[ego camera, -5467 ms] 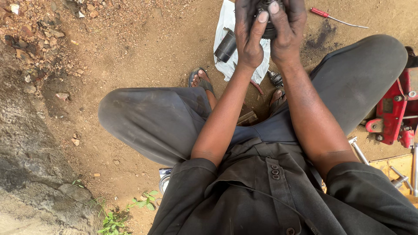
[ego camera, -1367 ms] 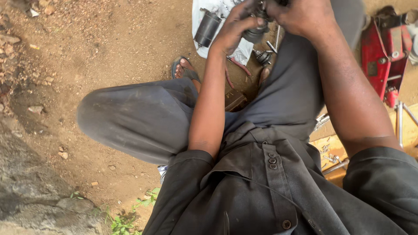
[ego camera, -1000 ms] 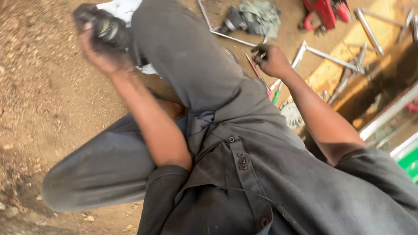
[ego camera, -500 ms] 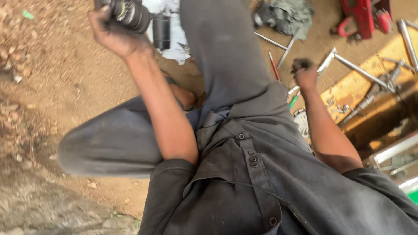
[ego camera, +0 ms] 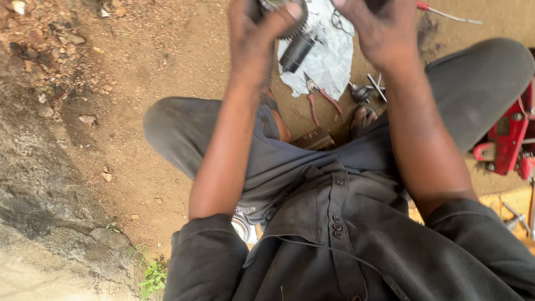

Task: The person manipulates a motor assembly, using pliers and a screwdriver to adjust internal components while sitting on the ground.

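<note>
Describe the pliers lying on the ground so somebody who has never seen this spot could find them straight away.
Start at the white cloth spread on the dirt in front of the seated person, between the two raised arms. At its lower edge lie the pliers, their metal head on the cloth and their handles pointing toward the person's foot. Their two reddish handles set them apart from the dark cylinder and small grey metal parts nearby.
</note>
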`<state>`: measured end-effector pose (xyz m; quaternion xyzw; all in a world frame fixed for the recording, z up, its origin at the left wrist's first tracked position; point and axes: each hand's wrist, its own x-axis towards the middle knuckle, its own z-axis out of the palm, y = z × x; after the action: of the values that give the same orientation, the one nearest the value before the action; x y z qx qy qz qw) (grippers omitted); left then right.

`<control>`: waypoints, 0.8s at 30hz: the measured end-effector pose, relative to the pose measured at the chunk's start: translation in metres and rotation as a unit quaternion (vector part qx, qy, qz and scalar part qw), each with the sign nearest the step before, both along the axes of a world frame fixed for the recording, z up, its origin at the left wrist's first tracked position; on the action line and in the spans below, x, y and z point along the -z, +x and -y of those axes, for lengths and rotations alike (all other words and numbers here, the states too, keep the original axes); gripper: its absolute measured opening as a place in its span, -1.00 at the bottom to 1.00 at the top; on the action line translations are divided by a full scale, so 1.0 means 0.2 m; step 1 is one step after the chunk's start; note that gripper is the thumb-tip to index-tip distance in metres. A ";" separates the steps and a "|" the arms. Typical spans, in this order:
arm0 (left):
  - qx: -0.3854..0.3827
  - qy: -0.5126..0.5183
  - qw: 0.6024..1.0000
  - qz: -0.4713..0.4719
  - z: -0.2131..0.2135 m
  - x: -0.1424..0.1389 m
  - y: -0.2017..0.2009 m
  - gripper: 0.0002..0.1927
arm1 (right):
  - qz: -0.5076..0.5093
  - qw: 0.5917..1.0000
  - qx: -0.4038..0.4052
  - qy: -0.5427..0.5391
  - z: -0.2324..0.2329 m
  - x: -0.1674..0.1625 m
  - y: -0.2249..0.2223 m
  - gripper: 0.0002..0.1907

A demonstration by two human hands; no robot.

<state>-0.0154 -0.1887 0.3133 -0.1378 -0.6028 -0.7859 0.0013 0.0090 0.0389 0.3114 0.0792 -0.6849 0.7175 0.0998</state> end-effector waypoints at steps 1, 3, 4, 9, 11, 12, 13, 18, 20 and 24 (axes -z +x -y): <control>-0.002 -0.018 1.000 -0.012 -0.02 -0.02 0.03 -0.55 | -0.023 0.999 -0.034 -0.012 0.08 -0.06 0.02 -0.77; -0.013 -0.050 0.998 -0.040 -0.05 -0.06 0.07 -0.56 | -0.087 0.994 -0.061 -0.008 0.16 -0.16 0.08 -0.73; -0.020 -0.067 0.996 -0.056 -0.05 -0.07 0.08 -0.56 | -0.113 0.991 -0.067 -0.001 0.17 -0.19 0.10 -0.70; -0.060 -0.178 0.966 -0.178 -0.03 -0.13 0.08 -0.49 | -0.175 0.955 -0.021 0.240 0.15 -0.32 0.11 -0.78; -0.059 -0.189 0.964 -0.176 -0.02 -0.16 0.08 -0.49 | -0.207 0.934 -0.030 0.289 0.14 -0.35 0.11 -0.78; -0.054 -0.189 0.965 -0.174 -0.02 -0.18 0.09 -0.47 | -0.219 0.924 -0.036 0.313 0.12 -0.37 0.11 -0.77; -0.050 -0.189 0.966 -0.171 -0.01 -0.19 0.10 -0.46 | -0.229 0.916 -0.037 0.327 0.12 -0.38 0.11 -0.77; -0.052 -0.204 0.959 -0.190 0.00 -0.22 0.11 -0.34 | -0.285 0.886 -0.008 0.366 0.10 -0.40 0.11 -0.80; -0.047 -0.219 0.953 -0.202 0.00 -0.23 0.11 -0.36 | -0.306 0.879 0.002 0.366 0.10 -0.38 0.11 -0.80; 0.021 -0.265 0.952 -0.154 -0.02 -0.23 0.10 -0.44 | -0.318 0.887 0.001 0.335 0.10 -0.37 0.12 -0.79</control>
<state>0.0050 -0.1855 0.3586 -0.2652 -0.7789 -0.5668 0.0404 0.0331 0.0192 0.3860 0.3309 -0.8162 0.3815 0.2807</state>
